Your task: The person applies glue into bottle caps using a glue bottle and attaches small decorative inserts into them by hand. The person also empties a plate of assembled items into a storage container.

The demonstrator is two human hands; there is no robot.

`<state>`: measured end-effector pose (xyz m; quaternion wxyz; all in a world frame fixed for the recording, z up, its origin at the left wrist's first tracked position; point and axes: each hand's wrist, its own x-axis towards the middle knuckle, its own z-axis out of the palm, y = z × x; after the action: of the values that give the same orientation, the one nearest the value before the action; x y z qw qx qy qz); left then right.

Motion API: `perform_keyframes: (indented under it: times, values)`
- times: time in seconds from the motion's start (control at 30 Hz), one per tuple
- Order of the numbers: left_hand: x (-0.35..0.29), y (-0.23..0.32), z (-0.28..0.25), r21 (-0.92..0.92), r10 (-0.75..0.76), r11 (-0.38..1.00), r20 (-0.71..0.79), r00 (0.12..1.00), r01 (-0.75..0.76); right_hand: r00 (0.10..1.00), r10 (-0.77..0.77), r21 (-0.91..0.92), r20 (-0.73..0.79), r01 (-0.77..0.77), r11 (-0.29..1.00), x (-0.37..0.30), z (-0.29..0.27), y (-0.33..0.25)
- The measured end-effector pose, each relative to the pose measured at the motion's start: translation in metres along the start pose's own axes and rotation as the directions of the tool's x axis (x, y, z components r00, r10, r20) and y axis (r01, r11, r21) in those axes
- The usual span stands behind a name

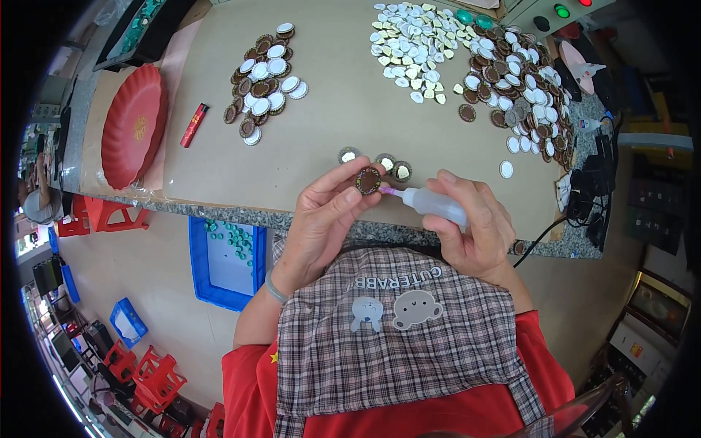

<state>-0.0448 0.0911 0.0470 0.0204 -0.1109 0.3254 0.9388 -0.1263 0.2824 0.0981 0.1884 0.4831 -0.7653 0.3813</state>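
Observation:
My left hand [321, 212] pinches a round brown disc [367, 181] with a scalloped, speckled rim between thumb and fingers, its brown face turned up. In my right hand [478, 230] lies a translucent white squeeze bottle [437, 206], tilted sideways with my fingers wrapped round it. The bottle's thin purple nozzle [389, 190] points left and meets or nearly meets the disc's right edge. Just beyond my left fingers, several small discs with shiny pale centres [401, 171] lie on the brown paper. Whether any glue or liquid is coming out is too small to tell.
A brown-and-white disc pile [263, 80] sits at the far left, a larger one [522, 95] at the far right. Pale pieces [412, 47] spread between them. A red fluted tray [135, 128] and red tube [194, 125] lie left. Below the table edge is a blue bin [228, 296].

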Motion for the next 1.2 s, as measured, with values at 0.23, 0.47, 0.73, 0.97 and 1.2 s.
perform_keyframes:
  times: [0.23, 0.47, 0.73, 0.97, 1.2]
  values:
    - [0.001, 0.000, 0.003, -0.052, -0.050, 0.997, 0.043, 0.998, 0.052, 0.999, 0.047, 0.065, -0.028, -0.045, 0.997, 0.001, 0.003, 0.002]
    - [0.002, -0.001, -0.001, -0.088, -0.050, 0.995, 0.070, 0.996, 0.056, 0.998, 0.037, 0.025, -0.055, -0.035, 0.999, 0.000, 0.000, 0.002]
    - [0.001, -0.002, -0.011, -0.077, -0.040, 0.996, 0.037, 0.999, 0.043, 0.736, 0.677, 0.782, -0.024, -0.408, 0.471, 0.001, 0.000, 0.032]
    - [0.001, -0.001, -0.012, -0.085, -0.061, 0.994, 0.030, 0.998, 0.064, 0.519, 0.823, 0.599, 0.233, -0.743, 0.298, 0.012, 0.018, 0.096]
    - [0.000, 0.000, -0.014, -0.074, -0.038, 0.996, 0.038, 0.999, 0.040, 0.596, 0.782, 0.095, 0.183, -0.802, 0.589, 0.039, 0.029, 0.106]
